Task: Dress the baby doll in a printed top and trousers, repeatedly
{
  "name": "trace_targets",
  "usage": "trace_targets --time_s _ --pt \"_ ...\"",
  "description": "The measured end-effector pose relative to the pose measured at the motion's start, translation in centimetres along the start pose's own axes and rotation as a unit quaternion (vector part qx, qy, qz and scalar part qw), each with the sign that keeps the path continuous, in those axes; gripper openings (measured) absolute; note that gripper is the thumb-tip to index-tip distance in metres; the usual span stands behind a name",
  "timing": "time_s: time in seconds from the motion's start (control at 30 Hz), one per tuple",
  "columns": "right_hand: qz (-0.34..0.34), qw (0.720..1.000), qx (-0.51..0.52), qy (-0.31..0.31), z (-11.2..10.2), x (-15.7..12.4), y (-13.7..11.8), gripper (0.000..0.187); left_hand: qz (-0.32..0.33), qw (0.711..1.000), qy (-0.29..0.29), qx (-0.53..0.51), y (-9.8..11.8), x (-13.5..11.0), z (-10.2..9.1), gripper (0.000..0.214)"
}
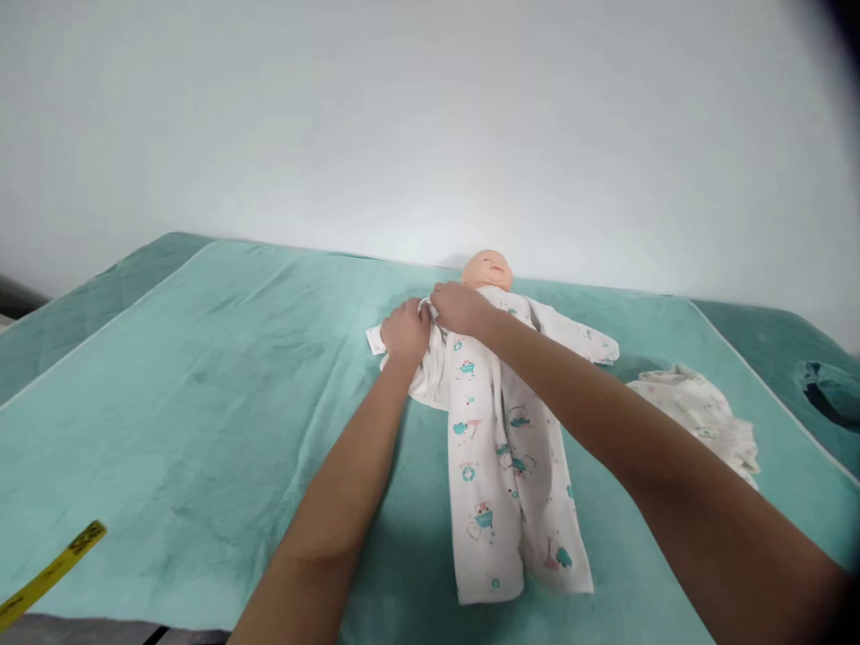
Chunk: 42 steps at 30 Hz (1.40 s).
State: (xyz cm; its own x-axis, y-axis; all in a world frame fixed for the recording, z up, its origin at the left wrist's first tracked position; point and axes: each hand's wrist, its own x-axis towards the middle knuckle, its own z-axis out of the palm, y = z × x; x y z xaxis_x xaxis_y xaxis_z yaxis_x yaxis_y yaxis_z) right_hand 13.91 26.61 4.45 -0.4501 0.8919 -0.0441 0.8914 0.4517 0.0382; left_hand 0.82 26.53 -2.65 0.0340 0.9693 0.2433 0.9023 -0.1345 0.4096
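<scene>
Left hand (407, 331) and right hand (460, 307), each grip narrow, pinch one printed romper (476, 403). One doll's head (487, 270) shows above; one crumpled garment (695, 403) lies apart.

Looks like a bed (759, 336), upholstered in dark teal and overlaid with a lighter turquoise sheet (221, 403) bordered by pale piping. Shows shallow wrinkles on the left half. Carries a baby doll (486, 269) face up near the far edge, head just above the collar of a white printed romper (474, 448), its legs stretched toward the near side. Also bears a crumpled white baby garment (695, 408) to the right and, farther right, a dark curved item (825, 408), too blurred to identify.
</scene>
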Motion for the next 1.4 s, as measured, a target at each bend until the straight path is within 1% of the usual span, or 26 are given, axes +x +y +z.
trace_targets --time_s 0.1,0.2,0.27,0.33,0.47,0.57,0.67,0.77,0.9,0.97,1.03,1.13,1.23,1.3,1.4 --pt "-0.014 1.0 0.005 -0.018 0.7 0.9 0.8 0.023 -0.011 0.999 -0.032 0.01 0.0 0.6 -0.1 0.035" --pt "-0.022 0.997 0.03 -0.065 0.6 0.9 1.0 0.025 -0.019 0.998 -0.049 0.017 0.0 0.8 -0.4 0.034" --pt "-0.017 0.997 0.018 -0.08 0.4 1.1 0.9 0.025 -0.021 0.998 -0.052 0.02 0.1 0.7 -0.6 0.033" --pt "-0.018 0.997 0.001 -0.08 0.4 1.4 1.1 0.027 -0.02 0.998 -0.053 0.018 0.2 0.5 -0.8 0.033" --pt "-0.04 0.995 -0.002 -0.091 0.1 1.1 3.0 0.039 -0.011 0.999 -0.033 0.007 0.3 -0.3 -1.7 0.035" --pt "-0.031 0.996 -0.025 -0.076 -1.1 -0.3 4.6 0.04 -0.004 1.0 -0.017 0.016 0.0 -1.1 -2.5 0.036" --pt "-0.014 0.997 -0.051 -0.056 -2.9 -2.1 5.4 0.039 -0.009 1.0 -0.016 0.024 -0.6 -1.7 -2.9 0.036" --pt "0.007 0.996 -0.065 -0.063 -4.4 -3.5 5.3 0.038 -0.018 0.999 -0.019 0.034 -1.4 -2.1 -2.6 0.036" --pt "0.015 0.997 -0.053 -0.059 -5.0 -4.3 5.0 0.038 -0.017 0.999 -0.02 0.046 -2.3 -2.2 -1.7 0.035" --pt "0.026 0.998 -0.038 -0.052 -5.0 -4.5 4.7 0.039 0.008 0.999 -0.015 0.038 -2.5 -2.3 -1.5 0.035" --pt "0.038 0.998 -0.028 -0.049 -4.9 -4.6 4.1 0.04 0.055 0.998 -0.013 0.023 -2.5 -2.6 -1.6 0.042" --pt "0.024 0.998 -0.022 -0.047 -4.4 -4.6 2.8 0.04 0.114 0.993 -0.018 0.009 -2.1 -3.2 -2.3 0.052" --pt "0.013 0.999 -0.002 -0.047 -3.3 -4.0 1.7 0.04 0.114 0.993 -0.032 0.017 -2.1 -3.6 -3.1 0.047" --pt "0.011 0.999 0.02 -0.039 -2.2 -3.6 1.5 0.041 0.108 0.993 -0.037 0.028 -2.4 -3.7 -3.4 0.042" --pt "-0.007 0.999 0.048 0.0 -0.5 -3.6 1.8 0.045 0.106 0.993 -0.031 0.043 -3.2 -3.9 -3.4 0.037"
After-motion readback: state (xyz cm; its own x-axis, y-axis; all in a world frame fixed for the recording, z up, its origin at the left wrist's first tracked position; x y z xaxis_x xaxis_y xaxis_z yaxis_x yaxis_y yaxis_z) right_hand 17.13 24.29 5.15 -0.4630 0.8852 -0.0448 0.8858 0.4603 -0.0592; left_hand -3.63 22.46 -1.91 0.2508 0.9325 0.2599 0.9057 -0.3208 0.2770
